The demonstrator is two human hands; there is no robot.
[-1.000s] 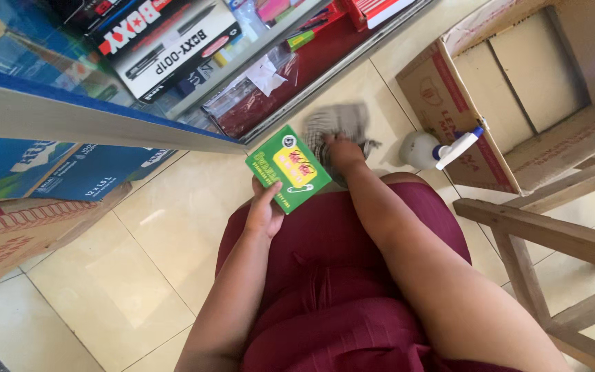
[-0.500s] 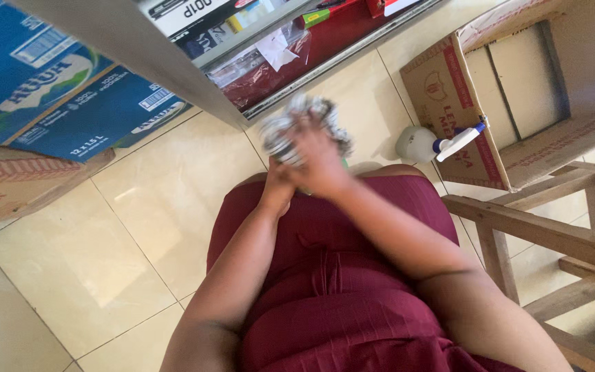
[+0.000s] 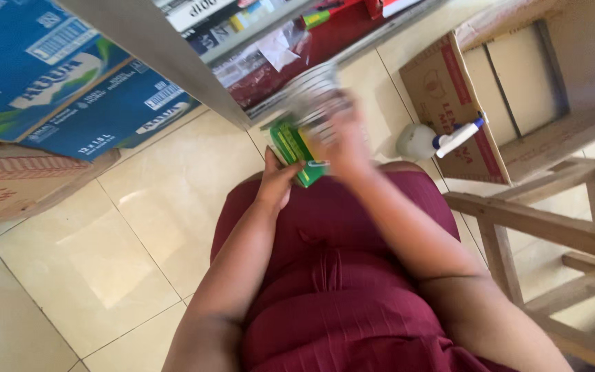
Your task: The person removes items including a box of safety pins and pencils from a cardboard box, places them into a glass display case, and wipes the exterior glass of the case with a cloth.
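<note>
A small green and yellow box (image 3: 292, 150) is held upright over my lap in my left hand (image 3: 276, 183), which grips it from below. My right hand (image 3: 342, 141) is blurred with motion and is closed on a grey cloth (image 3: 317, 93) pressed against the top and right side of the box. Both arms reach forward over my dark red dress (image 3: 339, 275). The cloth hides part of the box.
A shelf unit (image 3: 173, 41) with packaged goods stands ahead. Blue cartons (image 3: 49, 76) sit at left, an open cardboard box (image 3: 518, 89) at right with a white spray bottle (image 3: 432, 139) beside it. A wooden frame (image 3: 552, 227) stands at right on the tiled floor (image 3: 105, 241).
The green box has turned from flat and face-up to edge-on. My right hand with the cloth has come off the floor side and onto the box, rubbing it. The view shifted.
</note>
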